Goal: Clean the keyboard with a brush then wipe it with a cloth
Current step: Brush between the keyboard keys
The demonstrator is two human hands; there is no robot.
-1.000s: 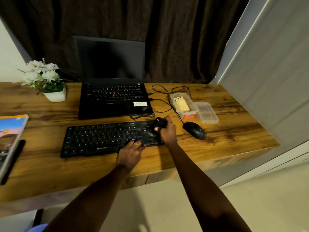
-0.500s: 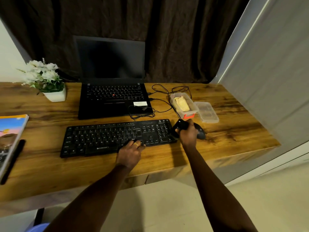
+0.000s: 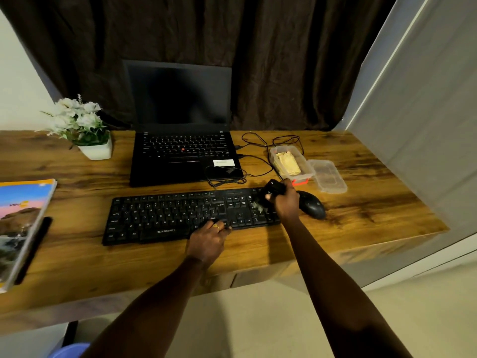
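A black keyboard [image 3: 167, 215] lies across the middle of the wooden desk [image 3: 258, 251]. My right hand [image 3: 285, 201] grips a black brush [image 3: 272, 190] over the keyboard's right end, its bristles down on the number pad. My left hand [image 3: 209, 237] rests on the keyboard's front edge near the arrow keys, fingers pressed on it, a ring on one finger. A yellow cloth [image 3: 287, 162] lies folded in a clear plastic box [image 3: 308, 171] behind the keyboard's right end.
A black mouse [image 3: 312, 208] sits just right of my right hand. The box's lid [image 3: 329, 177] lies beside the box. An open laptop [image 3: 180, 140], loose cables [image 3: 258, 151], a potted white flower [image 3: 82, 127] and a book [image 3: 18, 223] fill the back and left.
My right hand swept the brush off the keyboard's right end toward the mouse, then came back onto the number pad. My left hand stayed on the front edge.
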